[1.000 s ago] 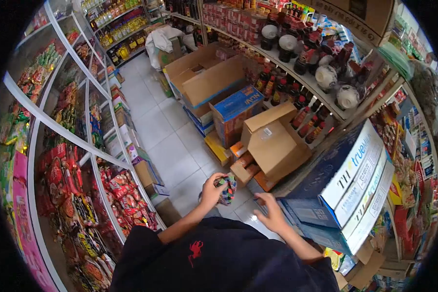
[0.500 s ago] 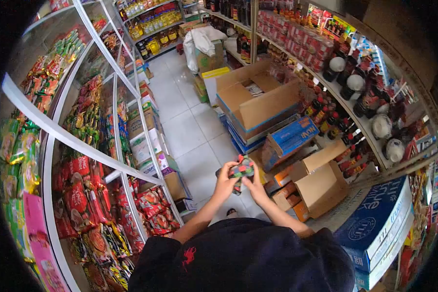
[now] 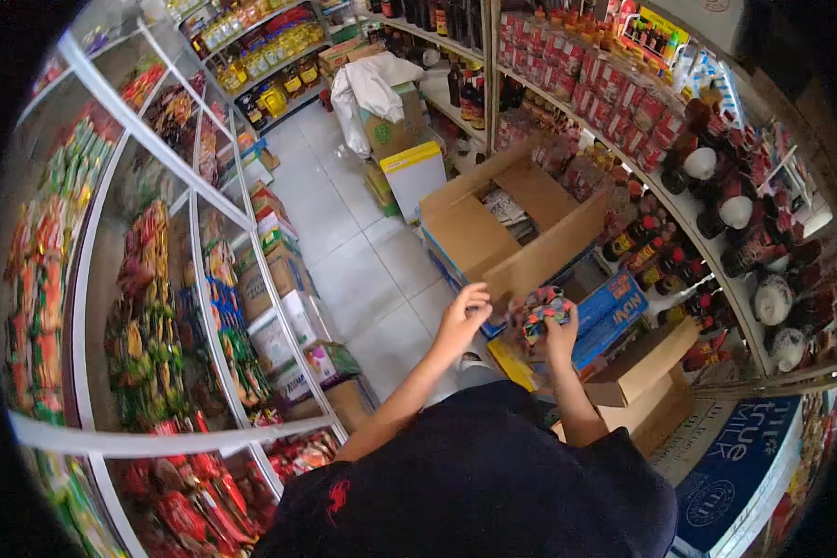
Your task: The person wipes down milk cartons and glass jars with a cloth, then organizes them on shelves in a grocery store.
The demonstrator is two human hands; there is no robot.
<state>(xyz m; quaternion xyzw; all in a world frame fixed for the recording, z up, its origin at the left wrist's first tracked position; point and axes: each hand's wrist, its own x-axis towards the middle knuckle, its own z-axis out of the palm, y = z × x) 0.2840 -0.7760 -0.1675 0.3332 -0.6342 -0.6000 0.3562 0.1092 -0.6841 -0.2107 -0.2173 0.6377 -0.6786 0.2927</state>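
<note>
My right hand (image 3: pixel 560 333) grips a crumpled cloth (image 3: pixel 537 310) with a red, green and dark check pattern, its thumb pressed on the near side. My left hand (image 3: pixel 461 316) is off the cloth, to its left, with loosely bent fingers and nothing visible in them. Just beyond both hands stands a large open cardboard box (image 3: pixel 474 232); its raised near flap (image 3: pixel 539 265) is close to the cloth. Some dark and pale packets (image 3: pixel 507 209) lie inside that box. Under my right hand is a blue carton (image 3: pixel 609 316).
Glass-fronted shelves of snack packets (image 3: pixel 153 344) line the left side. Bottles (image 3: pixel 656 246) and red-labelled jars (image 3: pixel 623 98) fill the right shelves. A white sack (image 3: pixel 377 84) lies on cartons farther along the tiled aisle (image 3: pixel 363 251). A blue milk carton (image 3: pixel 725 474) stands at lower right.
Both hands held the cloth before; my left hand has let go. My right hand has carried the cloth rightward, close to the open box. The view has shifted too.
</note>
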